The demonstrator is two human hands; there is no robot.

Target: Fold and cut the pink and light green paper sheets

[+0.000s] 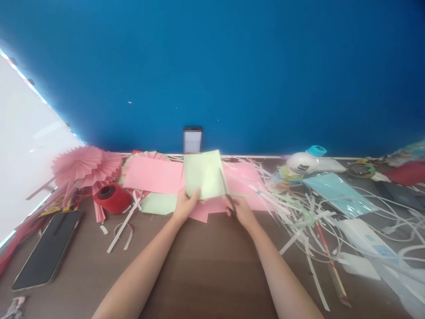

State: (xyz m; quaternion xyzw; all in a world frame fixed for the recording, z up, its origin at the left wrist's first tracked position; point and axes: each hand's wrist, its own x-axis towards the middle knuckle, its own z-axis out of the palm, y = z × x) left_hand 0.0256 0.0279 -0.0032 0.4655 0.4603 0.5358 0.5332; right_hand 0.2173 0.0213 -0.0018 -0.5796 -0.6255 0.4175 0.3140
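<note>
Many cut paper strips [299,208] already lay heaped at the right of the bench [212,257], and I judged the cutting well underway. My left hand [184,204] pinched the green sheet [204,175] at its lower edge; my right hand [241,210] gripped scissors [227,190], blades along the sheet's right edge, most of it uncut.

Both forearms are bare to the frame's lower edge, with no sleeves showing. The left hand [184,204] and right hand [241,209] wear no gloves, rings or watch.
</note>
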